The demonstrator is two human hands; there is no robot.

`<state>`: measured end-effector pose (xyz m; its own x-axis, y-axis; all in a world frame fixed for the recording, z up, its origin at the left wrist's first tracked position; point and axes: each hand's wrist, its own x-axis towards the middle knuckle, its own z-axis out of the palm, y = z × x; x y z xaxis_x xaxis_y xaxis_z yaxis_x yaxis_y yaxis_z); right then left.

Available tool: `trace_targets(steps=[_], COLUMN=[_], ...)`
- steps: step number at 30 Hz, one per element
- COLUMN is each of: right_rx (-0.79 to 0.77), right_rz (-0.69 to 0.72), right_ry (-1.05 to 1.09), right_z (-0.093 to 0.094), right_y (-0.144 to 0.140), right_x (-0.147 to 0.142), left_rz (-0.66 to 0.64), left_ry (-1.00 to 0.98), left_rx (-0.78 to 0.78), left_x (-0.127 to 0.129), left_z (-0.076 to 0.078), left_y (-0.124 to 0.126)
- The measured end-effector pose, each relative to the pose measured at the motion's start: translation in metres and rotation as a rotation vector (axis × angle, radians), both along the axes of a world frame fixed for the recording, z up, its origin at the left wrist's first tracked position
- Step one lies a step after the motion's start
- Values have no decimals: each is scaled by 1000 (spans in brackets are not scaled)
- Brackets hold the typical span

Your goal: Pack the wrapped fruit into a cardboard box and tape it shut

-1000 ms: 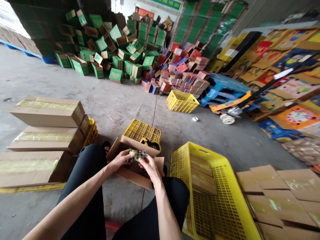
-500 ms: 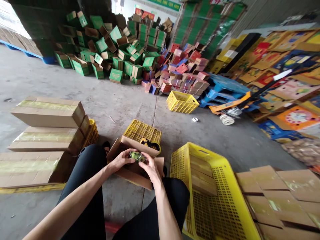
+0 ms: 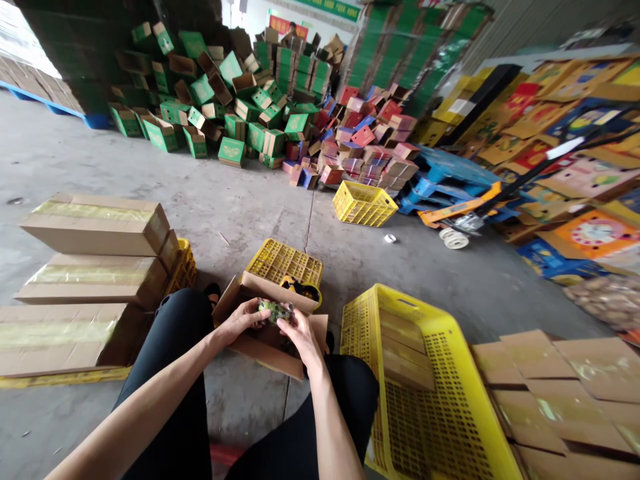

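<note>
Gripping crinkly green packet point(image 3: 274, 311) over cardboard box point(image 3: 260, 347).

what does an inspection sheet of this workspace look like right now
surface: bare grey concrete floor, scuffed.
job's things: small green packet held over an open cardboard box between the knees.
clutter: big yellow crate at the right, taped cartons stacked at the left, upturned yellow crate behind the box.
grippers: left hand and right hand both grip the packet, fingers curled round it.
cables: nothing seen.
surroundings: heaps of green boxes and red boxes, a pallet truck.
</note>
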<state>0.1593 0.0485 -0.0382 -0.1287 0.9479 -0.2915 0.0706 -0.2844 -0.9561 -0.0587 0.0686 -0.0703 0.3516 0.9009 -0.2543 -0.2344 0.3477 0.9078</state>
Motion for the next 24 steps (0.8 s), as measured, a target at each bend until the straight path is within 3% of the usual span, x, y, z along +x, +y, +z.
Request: trace_targets(steps=[6,11,16,20,24], right_rx=[-2,189,235,198,50], right_rz=[6,73,141,62,-42], right_ry=[29,-29,-154,-90,5], right_z=[-7,-3,3,2,0], right_y=[0,0,1,2,3], right_x=[1,5,5,1,-1], left_rz=[35,65,81,97,77], left_ry=[24,23,36,31,-2], left_rx=[-13,-60,-103,-183,-264], left_x=[1,1,2,4,5], left_z=[6,6,2,-3,-6], left_y=[-1,0,0,1,4])
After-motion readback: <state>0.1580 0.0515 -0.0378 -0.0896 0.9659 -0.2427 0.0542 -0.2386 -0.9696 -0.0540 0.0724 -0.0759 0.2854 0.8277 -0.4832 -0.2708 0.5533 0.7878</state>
